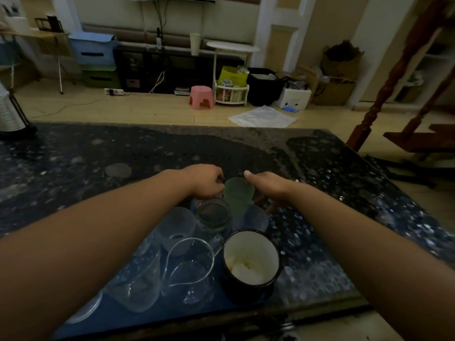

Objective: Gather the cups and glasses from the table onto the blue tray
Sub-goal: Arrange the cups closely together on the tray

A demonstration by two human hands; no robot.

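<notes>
A blue tray (118,316) lies at the near edge of the dark speckled table (98,156). On it stand a black enamel mug (251,257) with a white inside, a clear glass jug (189,267), a glass jar (213,214) and several clear glasses (176,222). At the tray's far end stands a frosted green cup (237,193). My right hand (268,188) grips it from the right, thumb near its rim. My left hand (206,180) is curled over a reddish cup (197,201) just left of the green one, which is mostly hidden under the hand.
The table stretches far and to both sides beyond the tray. A wooden post (384,94) stands off its right corner. A white ribbed object (7,109) sits at the far left. The floor beyond holds a pink stool (201,96) and boxes.
</notes>
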